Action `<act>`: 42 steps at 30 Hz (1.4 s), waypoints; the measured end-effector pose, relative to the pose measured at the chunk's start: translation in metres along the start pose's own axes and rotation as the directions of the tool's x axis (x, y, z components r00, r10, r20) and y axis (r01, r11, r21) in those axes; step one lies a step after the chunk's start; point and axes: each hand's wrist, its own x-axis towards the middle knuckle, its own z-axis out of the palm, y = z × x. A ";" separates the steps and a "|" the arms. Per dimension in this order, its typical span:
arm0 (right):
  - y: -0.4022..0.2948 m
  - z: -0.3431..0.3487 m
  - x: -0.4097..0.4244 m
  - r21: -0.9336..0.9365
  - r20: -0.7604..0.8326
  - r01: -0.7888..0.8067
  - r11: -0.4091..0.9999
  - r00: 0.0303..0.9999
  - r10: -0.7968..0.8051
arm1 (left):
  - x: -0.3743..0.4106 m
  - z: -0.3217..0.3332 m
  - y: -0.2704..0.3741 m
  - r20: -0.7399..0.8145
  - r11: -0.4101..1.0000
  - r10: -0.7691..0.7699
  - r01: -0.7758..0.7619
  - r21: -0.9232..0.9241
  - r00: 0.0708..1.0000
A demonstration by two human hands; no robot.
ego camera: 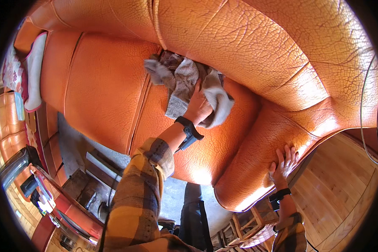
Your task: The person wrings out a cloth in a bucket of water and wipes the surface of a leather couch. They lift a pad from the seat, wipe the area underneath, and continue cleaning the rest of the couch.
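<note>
A bunch of grey and brown knitted clothing (pixel 184 78) lies on the orange leather sofa seat (pixel 100 91), against the backrest. One piece has a ribbed cuff and looks like a sock. My left hand (pixel 199 105) reaches into the bunch, its fingers mostly hidden among the folds and closed around grey fabric. A light grey fluffy piece (pixel 219 100) drapes beside that hand on the right. Over on the sofa's armrest (pixel 255 157), my right hand (pixel 283 163) rests palm down with fingers spread, holding nothing. Both wrists carry dark bands.
The cracked leather backrest (pixel 239 44) curves behind the seat. A folded pale blanket with pink edging (pixel 36 72) sits at the far left end. Lower left stands a table (pixel 78 211) with objects on it. A wooden chair (pixel 245 226) is below the armrest. A cable (pixel 362 116) hangs at right.
</note>
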 end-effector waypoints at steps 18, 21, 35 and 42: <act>0.001 0.003 -0.001 -0.013 0.004 0.010 1.000 1.000 -0.010 | -0.010 0.010 -0.134 0.073 0.915 -0.400 0.403 -0.033 0.914; 0.003 0.003 -0.003 -0.014 -0.001 0.006 1.000 1.000 -0.006 | -0.044 0.003 -0.114 0.093 0.899 -0.435 0.437 -0.002 0.896; 0.000 -0.001 0.000 -0.054 0.006 0.025 0.998 1.000 -0.025 | -0.387 -0.054 -0.006 0.428 0.744 -0.510 0.632 -0.216 0.746; 0.002 -0.001 -0.002 -0.062 -0.010 0.032 0.998 0.999 -0.032 | -0.371 -0.025 -0.033 0.454 0.860 -0.355 0.476 -0.185 0.817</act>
